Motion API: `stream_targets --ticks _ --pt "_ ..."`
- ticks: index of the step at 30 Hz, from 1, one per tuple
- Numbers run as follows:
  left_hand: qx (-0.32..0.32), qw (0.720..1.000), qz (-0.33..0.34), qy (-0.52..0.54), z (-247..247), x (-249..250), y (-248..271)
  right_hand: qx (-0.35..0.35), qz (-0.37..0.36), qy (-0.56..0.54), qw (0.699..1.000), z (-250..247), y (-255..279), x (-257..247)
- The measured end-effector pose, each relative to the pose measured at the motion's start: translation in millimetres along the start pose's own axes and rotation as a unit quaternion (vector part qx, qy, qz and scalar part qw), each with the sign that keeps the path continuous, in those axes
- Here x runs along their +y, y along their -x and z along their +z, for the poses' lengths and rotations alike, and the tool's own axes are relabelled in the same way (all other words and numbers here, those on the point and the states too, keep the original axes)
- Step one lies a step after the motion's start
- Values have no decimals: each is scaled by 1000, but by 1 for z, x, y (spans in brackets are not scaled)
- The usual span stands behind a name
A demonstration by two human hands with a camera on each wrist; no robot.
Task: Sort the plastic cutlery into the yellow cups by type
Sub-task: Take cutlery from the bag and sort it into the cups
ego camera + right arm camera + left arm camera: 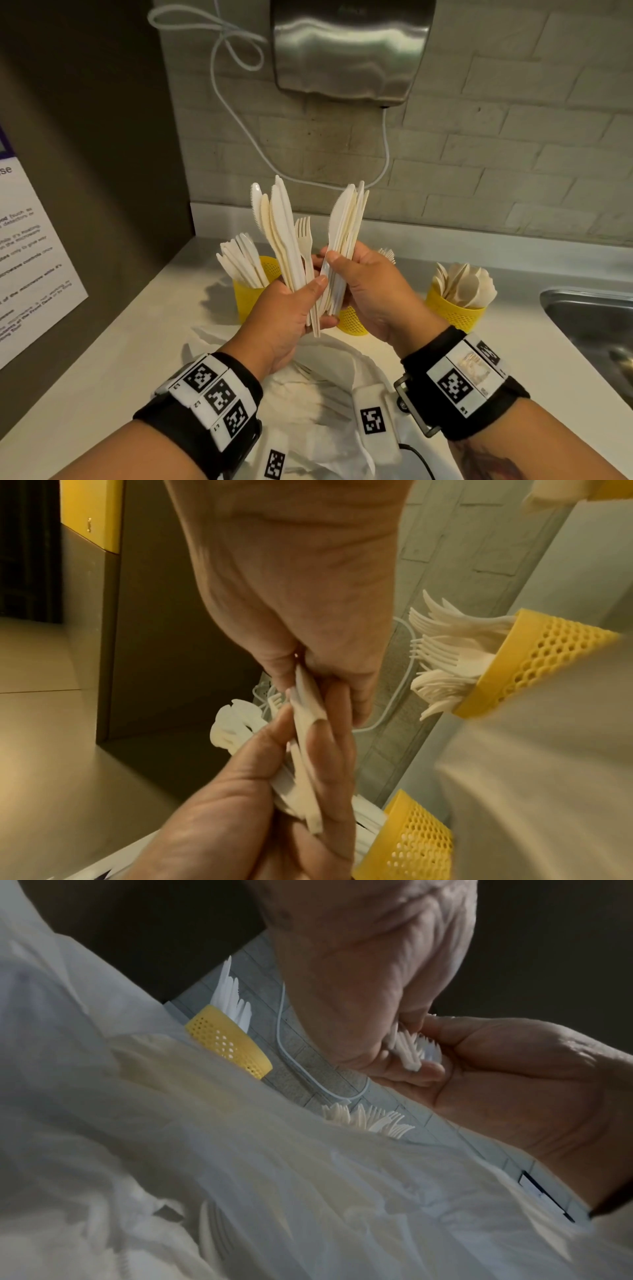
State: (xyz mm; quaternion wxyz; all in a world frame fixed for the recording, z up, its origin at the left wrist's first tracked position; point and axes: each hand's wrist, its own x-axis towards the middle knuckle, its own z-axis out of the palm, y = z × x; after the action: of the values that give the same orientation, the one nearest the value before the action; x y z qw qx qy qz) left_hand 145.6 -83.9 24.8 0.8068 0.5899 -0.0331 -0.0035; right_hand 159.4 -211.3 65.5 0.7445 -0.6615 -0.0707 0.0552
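Observation:
Both hands are raised above the counter, close together. My left hand [291, 308] grips a fan of white plastic knives [281, 233] with one fork [304, 236] among them. My right hand [363, 287] grips a second bundle of knives [346, 233], thumb pressed on the handles [304, 723]. Behind the hands stand three yellow perforated cups: the left cup [253, 287] holds knives, the middle cup [352, 320] is mostly hidden and holds forks [445, 653], and the right cup [455, 311] holds spoons.
A crumpled clear plastic bag [318, 394] with more cutlery lies on the white counter below my wrists. A steel sink [589, 318] sits at the right. A hand dryer [349, 48] and its cable hang on the brick wall; a dark panel stands at the left.

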Motion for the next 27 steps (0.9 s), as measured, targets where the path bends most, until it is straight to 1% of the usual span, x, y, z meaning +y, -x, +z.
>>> stream_targets --ticks 3,6,10,12,14,16,17,18,19,20,21,23,24,25,26,27 --pt "7 1000 3 0 0 1 0 9 -15 5 1000 2 0 0" --pt "16 1000 13 -10 2 2 -1 24 -23 -18 999 5 0 0" --pt "80 996 10 -42 0 -2 -7 83 -71 -105 988 4 -7 -3" --pt "102 990 25 -98 -3 -3 -8 96 -94 -118 984 1 -9 -8" --pt "125 976 57 -171 -6 -6 -12 73 -101 -65 990 -1 -8 -10" --pt "134 960 78 -235 -4 -2 -11 26 -101 9 994 4 -4 -7" --pt "133 962 83 -224 -1 -2 -14 4 -101 33 994 7 -4 -5" --pt "119 967 86 -207 2 -2 -15 -13 -100 54 993 12 -3 -2" --pt "124 972 89 -179 7 -1 -18 -18 -97 74 992 16 -5 2" --pt "123 973 96 -172 9 2 -18 -13 -93 88 992 20 -6 6" --pt "118 981 89 -125 13 3 -18 0 -89 93 992 24 -8 10" --pt "114 979 104 -137 17 6 -15 26 -88 78 993 29 -11 16" --pt "117 967 123 -192 17 6 -12 37 -86 63 994 30 -12 17" --pt "107 945 152 -270 14 4 -9 43 -84 47 994 30 -12 17" --pt "94 930 139 -328 13 -1 -8 45 -81 32 995 30 -13 16" --pt "105 911 129 -376 10 -7 -10 42 -77 16 996 29 -14 17"
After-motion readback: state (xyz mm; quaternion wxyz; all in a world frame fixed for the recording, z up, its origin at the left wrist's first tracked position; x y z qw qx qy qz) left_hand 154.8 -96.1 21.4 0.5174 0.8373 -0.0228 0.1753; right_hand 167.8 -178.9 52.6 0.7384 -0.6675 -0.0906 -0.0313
